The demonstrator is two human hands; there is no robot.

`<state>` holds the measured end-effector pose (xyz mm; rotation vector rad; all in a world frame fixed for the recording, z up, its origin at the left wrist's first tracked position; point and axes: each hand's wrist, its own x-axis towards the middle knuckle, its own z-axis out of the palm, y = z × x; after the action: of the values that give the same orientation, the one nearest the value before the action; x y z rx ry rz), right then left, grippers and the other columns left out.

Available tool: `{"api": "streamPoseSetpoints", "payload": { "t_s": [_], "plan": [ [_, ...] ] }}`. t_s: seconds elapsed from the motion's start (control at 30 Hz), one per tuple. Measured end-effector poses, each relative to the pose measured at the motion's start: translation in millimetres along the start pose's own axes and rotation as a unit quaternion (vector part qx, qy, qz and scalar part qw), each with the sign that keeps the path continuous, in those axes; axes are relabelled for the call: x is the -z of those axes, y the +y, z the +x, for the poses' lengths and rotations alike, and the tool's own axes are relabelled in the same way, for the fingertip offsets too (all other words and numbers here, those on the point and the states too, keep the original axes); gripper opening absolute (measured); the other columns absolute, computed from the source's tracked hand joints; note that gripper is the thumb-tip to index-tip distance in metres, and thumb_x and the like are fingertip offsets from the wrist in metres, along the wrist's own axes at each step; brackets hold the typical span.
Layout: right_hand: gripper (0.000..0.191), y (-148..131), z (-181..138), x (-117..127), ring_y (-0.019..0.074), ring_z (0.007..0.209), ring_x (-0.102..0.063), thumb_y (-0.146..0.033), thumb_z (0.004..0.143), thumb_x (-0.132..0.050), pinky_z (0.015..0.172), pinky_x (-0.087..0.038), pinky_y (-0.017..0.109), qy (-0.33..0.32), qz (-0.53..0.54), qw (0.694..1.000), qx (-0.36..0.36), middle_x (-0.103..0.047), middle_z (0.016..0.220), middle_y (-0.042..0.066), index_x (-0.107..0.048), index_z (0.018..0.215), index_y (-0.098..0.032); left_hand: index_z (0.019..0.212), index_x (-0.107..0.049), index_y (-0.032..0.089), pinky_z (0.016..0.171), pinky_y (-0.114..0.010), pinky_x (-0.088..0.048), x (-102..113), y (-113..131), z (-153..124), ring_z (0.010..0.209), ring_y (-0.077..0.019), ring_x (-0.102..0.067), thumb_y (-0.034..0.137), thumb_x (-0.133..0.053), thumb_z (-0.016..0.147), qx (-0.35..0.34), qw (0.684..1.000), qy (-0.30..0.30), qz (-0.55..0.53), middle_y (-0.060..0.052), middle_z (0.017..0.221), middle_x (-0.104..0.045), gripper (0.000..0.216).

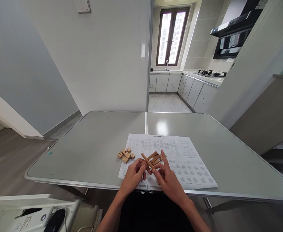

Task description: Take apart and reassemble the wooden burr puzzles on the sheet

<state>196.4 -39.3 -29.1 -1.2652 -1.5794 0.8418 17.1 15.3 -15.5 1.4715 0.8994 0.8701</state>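
Note:
Between my two hands is a slim wooden puzzle stick (147, 160), slanting from upper left to lower right. My left hand (134, 173) pinches it near its middle with thumb and fingers. The fingers of my right hand (167, 177) close on its lower end, while the index finger points away. Just beyond the stick, more notched wooden puzzle pieces (155, 157) lie on the printed sheet, partly hidden by my right fingers. To the left, an assembled cluster of wooden blocks (126, 155) rests across the sheet's edge.
The large paper sheet (180, 148) carries rows of small line drawings and lies on the grey table (95, 141). A metal seam divides the tabletop. A white cabinet (18, 201) with a dark object on top stands at lower left. Behind is a kitchen with a window.

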Motion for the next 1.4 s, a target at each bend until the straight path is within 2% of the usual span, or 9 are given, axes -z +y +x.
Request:
{"api": "streamPoseSetpoints", "payload": {
  "t_s": [0.1, 0.17, 0.27, 0.43, 0.7, 0.83, 1.0, 1.13, 1.4],
  "plan": [
    [0.083, 5, 9, 22, 0.0163, 0.057, -0.063, -0.048, 0.104, -0.047, 0.058, -0.057, 0.032, -0.014, 0.003, 1.000, 0.002, -0.072, 0.104, 0.005, 0.005, 0.165, -0.025, 0.092, -0.054, 0.018, 0.051, -0.021, -0.038, 1, -3, 0, 0.051, -0.0087, -0.049, 0.058, -0.052, 0.099, 0.008, 1.000, 0.019, -0.011, -0.002, 0.077, -0.069, 0.040],
    [0.070, 11, 19, 43, 0.0161, 0.058, -0.064, -0.049, 0.105, -0.045, 0.057, -0.057, 0.032, 0.011, -0.036, 0.999, 0.001, -0.071, 0.109, 0.007, -0.015, 0.163, -0.027, 0.091, -0.053, 0.019, 0.050, -0.021, -0.036, 2, -5, 0, 0.051, -0.0087, -0.049, 0.059, -0.050, 0.099, 0.012, 1.000, 0.022, -0.017, -0.003, 0.078, -0.070, 0.041],
    [0.043, 22, 39, 72, 0.0225, 0.083, -0.070, -0.047, 0.102, -0.052, 0.069, -0.060, 0.036, -0.021, -0.156, 0.986, 0.046, -0.069, 0.117, 0.009, -0.055, 0.141, -0.029, 0.089, -0.052, 0.019, 0.049, -0.021, -0.035, 3, -7, 1, 0.051, -0.0088, -0.050, 0.059, -0.051, 0.098, 0.014, 0.999, 0.022, -0.024, -0.003, 0.078, -0.071, 0.041],
    [0.037, 36, 68, 84, 0.0304, 0.124, -0.056, -0.031, 0.094, -0.063, 0.101, -0.050, 0.048, -0.125, -0.243, 0.959, 0.082, -0.067, 0.129, 0.008, -0.063, 0.131, -0.028, 0.089, -0.053, 0.019, 0.049, -0.021, -0.035, 4, -10, 2, 0.051, -0.0089, -0.050, 0.059, -0.052, 0.098, 0.016, 0.999, 0.028, -0.035, -0.003, 0.078, -0.071, 0.041],
    [0.016, 39, 85, 84, 0.0254, 0.092, -0.063, -0.036, 0.089, -0.067, 0.080, -0.050, 0.037, -0.199, -0.230, 0.952, 0.017, -0.070, 0.099, 0.006, -0.072, 0.098, -0.023, 0.091, -0.055, 0.018, 0.045, -0.019, -0.034, 5, -12, 3, 0.047, -0.0072, -0.049, 0.060, -0.053, 0.097, 0.006, 0.998, 0.036, -0.057, -0.004, 0.078, -0.071, 0.043],
    [0.020, 35, 77, 88, 0.0221, 0.080, -0.063, -0.040, 0.096, -0.058, 0.072, -0.047, 0.035, -0.165, -0.230, 0.959, 0.013, -0.070, 0.094, 0.004, -0.069, 0.092, -0.024, 0.091, -0.054, 0.018, 0.044, -0.019, -0.034, 7, -14, 4, 0.046, -0.0070, -0.050, 0.061, -0.056, 0.095, 0.010, 0.995, 0.049, -0.092, -0.002, 0.076, -0.069, 0.043],
    [0.033, 10, 54, 75, 0.0185, 0.071, -0.064, -0.052, 0.101, -0.053, 0.060, -0.046, 0.031, -0.106, 0.037, 0.994, -0.016, -0.067, 0.095, 0.005, -0.064, 0.115, -0.024, 0.089, -0.054, 0.018, 0.043, -0.019, -0.033, 8, -14, 5, 0.046, -0.0068, -0.049, 0.064, -0.060, 0.091, 0.011, 0.988, 0.082, -0.130, 0.000, 0.074, -0.066, 0.046],
    [0.033, -13, 35, 49, 0.0137, 0.067, -0.060, -0.049, 0.106, -0.048, 0.055, -0.043, 0.028, -0.139, 0.264, 0.954, -0.017, -0.060, 0.097, 0.004, -0.058, 0.126, -0.025, 0.089, -0.055, 0.018, 0.043, -0.020, -0.033, 8, -9, 5, 0.045, -0.0060, -0.046, 0.063, -0.061, 0.091, -0.003, 0.986, 0.115, -0.122, 0.001, 0.073, -0.064, 0.046],
    [0.029, -22, 29, 27, 0.0113, 0.061, -0.057, -0.046, 0.107, -0.049, 0.054, -0.041, 0.028, -0.150, 0.324, 0.934, 0.000, -0.060, 0.091, 0.001, -0.050, 0.131, -0.029, 0.086, -0.058, 0.017, 0.045, -0.019, -0.029, -14, 20, 0, 0.047, -0.0032, -0.038, 0.058, -0.068, 0.090, 0.011, 0.959, 0.123, -0.253, 0.002, 0.073, -0.058, 0.042]
  ]
}}
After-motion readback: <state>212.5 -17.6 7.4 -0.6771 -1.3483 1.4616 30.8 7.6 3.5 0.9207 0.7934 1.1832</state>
